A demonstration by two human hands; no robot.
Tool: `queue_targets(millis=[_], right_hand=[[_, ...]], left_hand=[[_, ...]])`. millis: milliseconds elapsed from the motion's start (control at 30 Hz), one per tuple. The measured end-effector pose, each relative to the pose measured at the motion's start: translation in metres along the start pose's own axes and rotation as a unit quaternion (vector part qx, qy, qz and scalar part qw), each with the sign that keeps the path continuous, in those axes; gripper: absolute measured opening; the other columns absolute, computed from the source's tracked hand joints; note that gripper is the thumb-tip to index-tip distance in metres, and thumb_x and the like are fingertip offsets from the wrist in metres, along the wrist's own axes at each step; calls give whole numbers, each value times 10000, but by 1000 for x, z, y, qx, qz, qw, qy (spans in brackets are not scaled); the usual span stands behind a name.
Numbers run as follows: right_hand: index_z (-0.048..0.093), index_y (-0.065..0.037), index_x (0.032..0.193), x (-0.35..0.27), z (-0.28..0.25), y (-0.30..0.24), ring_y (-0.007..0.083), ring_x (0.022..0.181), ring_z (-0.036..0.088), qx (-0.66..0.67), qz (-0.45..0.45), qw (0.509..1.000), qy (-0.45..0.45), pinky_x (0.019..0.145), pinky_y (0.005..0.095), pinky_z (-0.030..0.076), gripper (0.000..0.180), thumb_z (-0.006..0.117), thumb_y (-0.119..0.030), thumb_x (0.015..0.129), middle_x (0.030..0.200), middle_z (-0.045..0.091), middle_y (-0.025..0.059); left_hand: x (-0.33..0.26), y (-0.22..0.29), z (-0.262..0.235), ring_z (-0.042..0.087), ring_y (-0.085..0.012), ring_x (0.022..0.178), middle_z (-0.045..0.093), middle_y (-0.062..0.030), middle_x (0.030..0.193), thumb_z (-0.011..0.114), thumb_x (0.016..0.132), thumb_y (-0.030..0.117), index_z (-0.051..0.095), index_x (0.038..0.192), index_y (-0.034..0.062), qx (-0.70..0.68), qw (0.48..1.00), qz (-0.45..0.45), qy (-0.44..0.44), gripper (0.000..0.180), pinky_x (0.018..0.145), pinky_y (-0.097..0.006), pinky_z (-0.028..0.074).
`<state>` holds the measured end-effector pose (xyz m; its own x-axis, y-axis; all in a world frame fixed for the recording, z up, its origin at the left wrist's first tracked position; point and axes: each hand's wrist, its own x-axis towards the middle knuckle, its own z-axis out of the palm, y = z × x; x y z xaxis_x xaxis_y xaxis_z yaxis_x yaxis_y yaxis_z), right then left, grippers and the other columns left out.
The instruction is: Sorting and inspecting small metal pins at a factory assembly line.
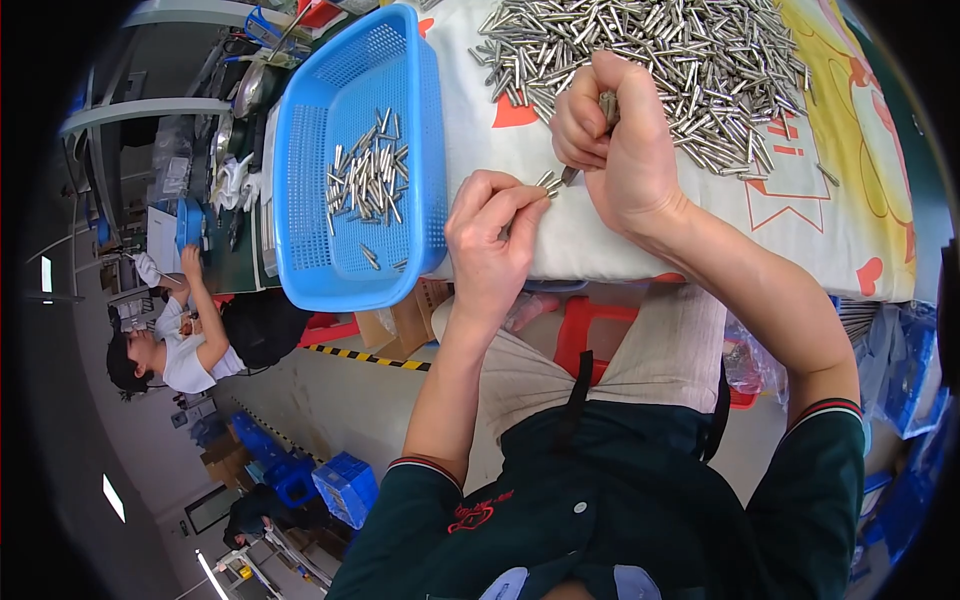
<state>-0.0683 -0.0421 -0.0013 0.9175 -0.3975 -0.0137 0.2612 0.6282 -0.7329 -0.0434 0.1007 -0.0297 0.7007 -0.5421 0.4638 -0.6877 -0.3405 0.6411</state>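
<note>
Metal pins (549, 182) pinched between left-hand fingers (515, 200)

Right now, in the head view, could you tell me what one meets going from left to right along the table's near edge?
Blue perforated basket holding a few metal pins → left hand pinching a pin → right hand gripping a bundle of pins → large pile of metal pins on the printed cloth.

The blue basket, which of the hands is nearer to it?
Left. The left hand sits just beside the blue basket, at its right rim; the right hand is farther right.
</note>
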Motion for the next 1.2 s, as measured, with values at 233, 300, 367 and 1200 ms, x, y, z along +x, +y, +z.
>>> queue_targets(millis=[233, 300, 367, 1200], right_hand=[[305, -82, 588, -6, 4, 7, 75, 448, 215, -85, -85, 992, -42, 420, 239, 192, 326, 341, -198, 890, 526, 313, -2], [309, -80, 589, -7, 5, 6, 75, 449, 219, -89, -79, 992, -45, 421, 238, 195, 329, 345, -205, 891, 528, 314, -2], [313, -79, 590, -7, 6, 6, 75, 451, 224, -92, -71, 992, -47, 421, 237, 198, 332, 349, -211, 892, 530, 315, -1], [312, -88, 544, 2, 0, -4, 85, 429, 219, 23, -33, 999, -10, 411, 254, 193, 346, 380, -236, 850, 469, 277, -12]], left_hand=[[0, 2, 1, 528, -199, 627, 534, -73, 698, 674, 651, -60, 647, 744, 2, 5, 1000, 0, 0, 114, 536, -304, 411], [1, 2, 0, 528, -199, 625, 534, -74, 699, 674, 652, -59, 647, 743, 2, 5, 1000, 0, -1, 112, 534, -304, 411], [0, 2, 0, 528, -200, 623, 535, -74, 699, 673, 653, -58, 647, 741, 2, 4, 1000, -1, -3, 110, 532, -304, 410], [-2, 2, 0, 558, -212, 663, 561, -77, 733, 669, 674, -50, 637, 735, 0, 15, 1000, -8, -6, 85, 573, -302, 444]])
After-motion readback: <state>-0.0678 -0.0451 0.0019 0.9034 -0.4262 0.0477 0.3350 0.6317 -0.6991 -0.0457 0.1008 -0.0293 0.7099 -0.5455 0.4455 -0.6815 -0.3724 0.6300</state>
